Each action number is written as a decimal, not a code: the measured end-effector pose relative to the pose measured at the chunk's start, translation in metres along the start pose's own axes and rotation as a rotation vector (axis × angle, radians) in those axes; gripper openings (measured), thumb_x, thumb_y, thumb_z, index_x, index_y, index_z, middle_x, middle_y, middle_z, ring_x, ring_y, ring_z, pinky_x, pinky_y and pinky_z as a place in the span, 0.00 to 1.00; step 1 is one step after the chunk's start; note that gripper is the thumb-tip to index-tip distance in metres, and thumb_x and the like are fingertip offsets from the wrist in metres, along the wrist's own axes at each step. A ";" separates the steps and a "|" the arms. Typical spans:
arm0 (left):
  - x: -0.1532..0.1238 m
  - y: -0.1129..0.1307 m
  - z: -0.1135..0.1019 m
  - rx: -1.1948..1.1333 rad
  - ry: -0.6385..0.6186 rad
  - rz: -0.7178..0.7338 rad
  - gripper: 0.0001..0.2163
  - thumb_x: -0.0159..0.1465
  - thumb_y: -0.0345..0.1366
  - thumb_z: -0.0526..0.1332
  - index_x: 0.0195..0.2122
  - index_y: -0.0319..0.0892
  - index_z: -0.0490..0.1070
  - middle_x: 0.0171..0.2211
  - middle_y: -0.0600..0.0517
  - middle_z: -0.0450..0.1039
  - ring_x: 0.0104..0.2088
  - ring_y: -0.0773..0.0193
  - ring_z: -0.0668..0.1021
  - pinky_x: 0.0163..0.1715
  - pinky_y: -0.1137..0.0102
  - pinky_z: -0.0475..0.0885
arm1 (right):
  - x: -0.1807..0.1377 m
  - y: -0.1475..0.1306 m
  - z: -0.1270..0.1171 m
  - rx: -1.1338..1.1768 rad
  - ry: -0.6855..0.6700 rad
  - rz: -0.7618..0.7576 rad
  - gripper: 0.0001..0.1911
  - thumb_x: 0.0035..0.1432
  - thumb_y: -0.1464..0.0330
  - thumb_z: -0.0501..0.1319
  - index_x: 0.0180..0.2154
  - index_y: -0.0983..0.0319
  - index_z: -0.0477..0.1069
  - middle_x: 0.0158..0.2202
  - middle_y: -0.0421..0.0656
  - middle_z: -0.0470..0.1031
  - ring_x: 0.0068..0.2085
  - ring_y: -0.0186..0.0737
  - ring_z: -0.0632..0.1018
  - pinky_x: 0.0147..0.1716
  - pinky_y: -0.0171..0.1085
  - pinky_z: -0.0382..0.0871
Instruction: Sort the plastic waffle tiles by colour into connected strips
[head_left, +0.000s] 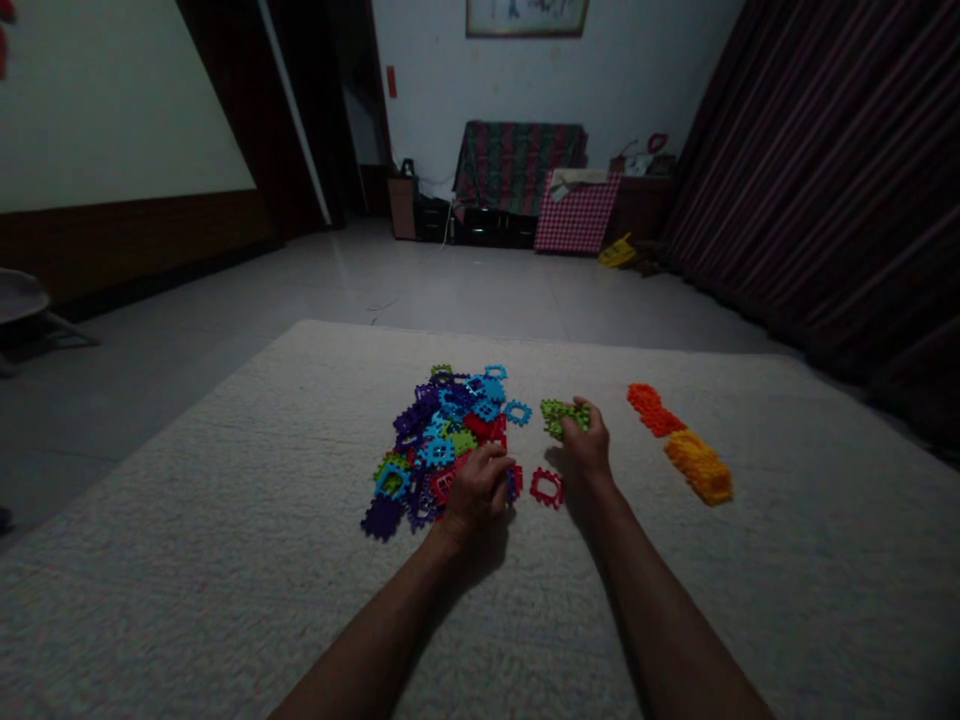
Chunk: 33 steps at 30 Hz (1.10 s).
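A mixed heap of toothed plastic building tiles [416,412] in purple, blue, green and red lies on the pale mat. Over the heap's near right edge is my left hand [478,488], its fingers curled together among the tiles; whatever they pinch is hidden. To the right of the heap, my right hand [591,445] grips a bunch of green toothed tiles [556,412] between thumb and fingers. A single red frame tile [547,487] lies flat between my hands. One blue frame tile [518,412] lies at the heap's right side.
Farther right, a row of orange tiles [655,409] meets a row of yellow tiles [699,467]. The mat [225,480] covers the tiled floor here. Beyond it stand a cloth-covered piece of furniture [517,160] and a dark curtain [840,180]. A chair [22,298] stands far left.
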<state>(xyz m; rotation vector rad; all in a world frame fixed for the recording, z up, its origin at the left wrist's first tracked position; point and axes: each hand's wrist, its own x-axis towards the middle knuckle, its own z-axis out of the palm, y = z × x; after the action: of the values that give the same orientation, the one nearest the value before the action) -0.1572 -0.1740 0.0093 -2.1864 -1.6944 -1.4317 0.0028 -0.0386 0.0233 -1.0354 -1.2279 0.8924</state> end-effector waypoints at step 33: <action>0.002 -0.082 -0.142 0.547 -0.436 -0.744 0.12 0.62 0.40 0.60 0.43 0.41 0.76 0.42 0.41 0.78 0.47 0.49 0.78 0.44 0.61 0.70 | -0.086 -0.006 0.033 -0.510 -0.670 -0.579 0.12 0.55 0.72 0.60 0.43 0.60 0.72 0.51 0.50 0.73 0.54 0.48 0.72 0.55 0.51 0.65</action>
<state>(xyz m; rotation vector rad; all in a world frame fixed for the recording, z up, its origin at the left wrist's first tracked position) -0.3106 -0.2131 0.0533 -1.6946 -2.8110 -0.3877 -0.0415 -0.1172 0.0043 -0.6917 -2.2616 0.4718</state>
